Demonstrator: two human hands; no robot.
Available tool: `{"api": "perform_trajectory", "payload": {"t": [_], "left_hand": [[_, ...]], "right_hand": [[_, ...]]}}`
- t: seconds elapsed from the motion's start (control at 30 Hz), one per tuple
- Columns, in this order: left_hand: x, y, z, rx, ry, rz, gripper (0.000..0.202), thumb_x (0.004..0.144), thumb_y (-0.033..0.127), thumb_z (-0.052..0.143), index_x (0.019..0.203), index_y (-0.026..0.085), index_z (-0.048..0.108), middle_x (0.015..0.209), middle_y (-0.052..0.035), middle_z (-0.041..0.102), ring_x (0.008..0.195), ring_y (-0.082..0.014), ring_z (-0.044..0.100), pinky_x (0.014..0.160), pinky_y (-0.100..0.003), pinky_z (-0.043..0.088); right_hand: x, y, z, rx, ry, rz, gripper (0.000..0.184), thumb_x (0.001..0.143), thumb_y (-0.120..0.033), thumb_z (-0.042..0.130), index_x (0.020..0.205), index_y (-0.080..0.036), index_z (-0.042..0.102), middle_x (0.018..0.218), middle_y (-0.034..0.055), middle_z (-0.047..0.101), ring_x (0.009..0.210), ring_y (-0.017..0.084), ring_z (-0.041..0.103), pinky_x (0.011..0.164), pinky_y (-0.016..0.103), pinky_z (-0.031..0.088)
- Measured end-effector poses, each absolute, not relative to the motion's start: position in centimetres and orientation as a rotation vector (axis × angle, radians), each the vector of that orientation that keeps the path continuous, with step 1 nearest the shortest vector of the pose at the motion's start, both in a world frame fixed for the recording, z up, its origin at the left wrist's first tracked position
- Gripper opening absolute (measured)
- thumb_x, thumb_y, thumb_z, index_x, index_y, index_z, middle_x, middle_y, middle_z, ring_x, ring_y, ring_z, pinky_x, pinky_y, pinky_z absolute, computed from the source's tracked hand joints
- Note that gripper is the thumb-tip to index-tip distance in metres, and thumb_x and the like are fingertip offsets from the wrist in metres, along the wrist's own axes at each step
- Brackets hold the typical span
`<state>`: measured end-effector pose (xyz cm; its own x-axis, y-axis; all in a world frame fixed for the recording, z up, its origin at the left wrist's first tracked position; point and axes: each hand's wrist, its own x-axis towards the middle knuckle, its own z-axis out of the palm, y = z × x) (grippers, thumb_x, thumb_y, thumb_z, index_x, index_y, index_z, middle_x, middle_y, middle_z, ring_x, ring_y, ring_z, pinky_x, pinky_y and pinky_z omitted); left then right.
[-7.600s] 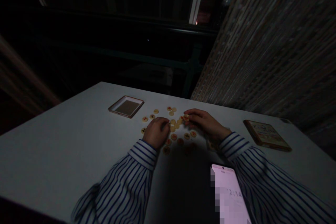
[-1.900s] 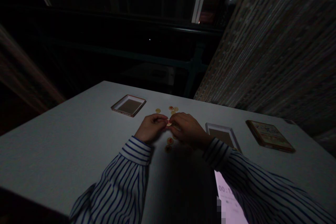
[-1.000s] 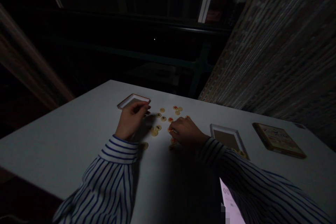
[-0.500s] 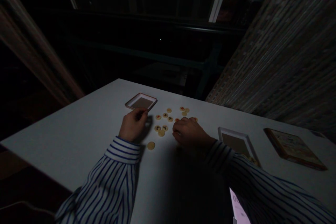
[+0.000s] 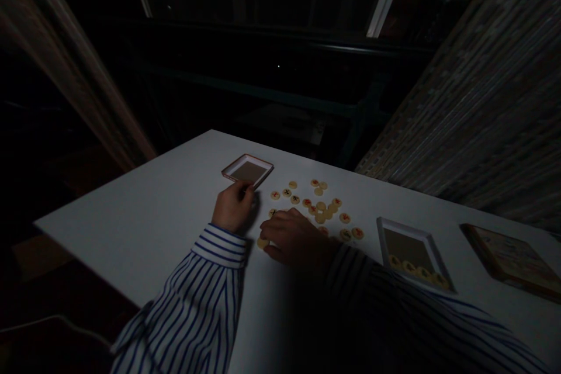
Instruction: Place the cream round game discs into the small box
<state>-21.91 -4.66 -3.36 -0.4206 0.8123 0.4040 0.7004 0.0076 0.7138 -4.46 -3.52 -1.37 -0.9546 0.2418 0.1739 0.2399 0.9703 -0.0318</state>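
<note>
My left hand (image 5: 234,204) is closed, thumb and forefinger pinched together at the near edge of a shallow tray (image 5: 268,172). Whether it grips something there is hidden. My right hand (image 5: 298,236) reaches low over the table, its fingers curled around a round wooden Chinese chess piece (image 5: 263,243) at the near left of the scattered pieces. Another piece with a dark character (image 5: 272,212) shows just beyond its fingers. More discs, some with red characters such as this piece (image 5: 345,218), lie loosely spread behind and to the right of that hand.
A second shallow box (image 5: 383,239) at the right has several pieces lined up along its near side. Farther right lies a flat, picture-topped box (image 5: 512,254). The white table (image 5: 144,210) ends at a dark window area, with a curtain (image 5: 438,111) at the right.
My right hand has moved left and nearer, from the middle pieces to the single near-left disc, uncovering pieces behind. My left hand stays by the tray. The view has shifted slightly left.
</note>
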Motion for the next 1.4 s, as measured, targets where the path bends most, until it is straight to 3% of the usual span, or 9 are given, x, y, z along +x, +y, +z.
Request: {"api": "perform_trajectory", "payload": {"t": [0.37,0.8,1.0,1.2,1.4], "left_hand": [[-21.7,-4.6,-3.4,1.617,2.134,1.378,0.031,0.079,0.034,0.043,0.095,0.016,0.063,0.09,-0.0085,0.068,0.083,-0.0206,0.062,0.075,-0.028,0.045],[-20.6,-4.7,-2.9,1.545,1.853,1.599,0.029,0.077,0.034,0.049,0.093,0.015,0.064,0.085,-0.0056,0.067,0.078,-0.0164,0.061,0.074,-0.025,0.046],[-19.5,-5.3,-2.2,1.683,1.7,1.53,0.024,0.074,0.03,0.055,0.09,0.015,0.064,0.082,-0.0044,0.067,0.075,-0.0147,0.06,0.073,-0.025,0.046],[-18.9,-5.7,-1.7,1.836,1.592,1.479,0.024,0.072,0.027,0.059,0.093,0.016,0.063,0.089,-0.0058,0.066,0.081,-0.0157,0.06,0.079,-0.027,0.046],[-18.8,-5.3,-2.5,2.011,1.454,1.486,0.027,0.069,0.025,0.063,0.095,0.016,0.062,0.094,-0.0078,0.066,0.088,-0.0181,0.06,0.082,-0.032,0.047]], "right_hand": [[-4.8,-3.2,-2.1,-0.401,-2.965,0.073,0.011,0.081,-0.024,0.049,0.083,-0.018,0.058,0.082,0.0044,0.063,0.087,0.019,0.05,0.076,0.033,0.03],[-3.6,-1.1,0.2,-0.918,-2.018,1.417,0.02,0.075,-0.03,0.057,0.087,-0.015,0.059,0.077,0.0027,0.063,0.071,0.013,0.058,0.062,0.025,0.043],[-3.1,-0.5,0.3,-0.934,-1.817,1.531,0.026,0.071,-0.036,0.06,0.087,-0.015,0.06,0.072,0.0016,0.061,0.064,0.012,0.055,0.056,0.024,0.041],[-2.7,0.0,-0.4,-0.978,-1.763,1.56,0.028,0.073,-0.04,0.059,0.09,-0.018,0.059,0.065,-0.0011,0.059,0.05,0.008,0.046,0.045,0.02,0.032],[-2.6,-0.1,-0.3,-0.956,-1.728,1.616,0.026,0.073,-0.039,0.059,0.089,-0.019,0.058,0.064,-0.002,0.059,0.051,0.008,0.047,0.046,0.02,0.032]]}}
